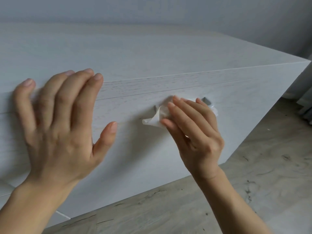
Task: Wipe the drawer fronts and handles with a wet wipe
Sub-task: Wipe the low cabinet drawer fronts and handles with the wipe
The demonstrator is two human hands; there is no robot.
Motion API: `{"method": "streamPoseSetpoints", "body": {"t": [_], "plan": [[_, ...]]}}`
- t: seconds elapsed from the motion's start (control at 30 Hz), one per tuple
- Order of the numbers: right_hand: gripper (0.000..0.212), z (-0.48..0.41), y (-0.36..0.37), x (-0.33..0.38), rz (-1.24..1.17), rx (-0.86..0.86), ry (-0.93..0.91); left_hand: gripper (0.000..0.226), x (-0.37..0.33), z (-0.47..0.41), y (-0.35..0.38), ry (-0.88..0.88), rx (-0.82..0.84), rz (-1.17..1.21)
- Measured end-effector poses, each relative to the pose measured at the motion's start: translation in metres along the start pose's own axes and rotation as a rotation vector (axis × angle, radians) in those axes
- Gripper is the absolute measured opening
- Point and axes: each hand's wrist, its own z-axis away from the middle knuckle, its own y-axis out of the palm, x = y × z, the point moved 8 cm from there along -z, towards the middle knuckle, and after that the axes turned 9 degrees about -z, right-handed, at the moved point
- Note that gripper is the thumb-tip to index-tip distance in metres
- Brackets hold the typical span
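Observation:
A white wood-grain drawer front (pixel 135 146) fills the middle of the view, under the chest's top (pixel 135 53). Its grey metal handle (pixel 206 100) shows at its right end; the rest is covered. My right hand (pixel 195 132) presses a crumpled white wet wipe (pixel 156 119) against the handle with straight fingers. My left hand (pixel 62 120) rests flat, fingers spread, on the chest's top front edge to the left of the handle.
Grey wood-pattern floor (pixel 253 174) runs below and to the right of the chest. A pale wall (pixel 168 9) stands behind. The chest's right corner (pixel 309 62) ends near a dark object at the frame's right edge.

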Motion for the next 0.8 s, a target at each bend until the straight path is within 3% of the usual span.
{"method": "streamPoseSetpoints", "body": {"t": [0.13,0.27,0.43,0.57,0.67,0.8], "plan": [[0.020,0.002,-0.008,-0.002,0.183,-0.012,-0.049,0.055,-0.003,0.000,-0.004,0.011,-0.018,-0.026],[0.022,-0.005,-0.020,-0.009,0.278,-0.034,0.030,0.055,-0.004,-0.001,-0.006,0.006,-0.030,-0.025],[0.024,-0.027,-0.046,-0.003,0.171,-0.129,0.188,0.055,-0.003,0.000,-0.005,-0.036,-0.017,-0.015],[0.018,-0.038,-0.041,0.005,0.041,0.020,0.300,0.052,-0.009,-0.006,-0.011,-0.143,0.011,0.067],[0.013,-0.035,-0.031,0.004,-0.086,0.131,0.393,0.054,-0.043,-0.014,-0.024,-0.053,-0.002,0.092],[0.019,-0.027,-0.026,-0.007,-0.351,0.169,0.651,0.050,-0.073,-0.031,-0.023,-0.108,0.019,0.188]]}}
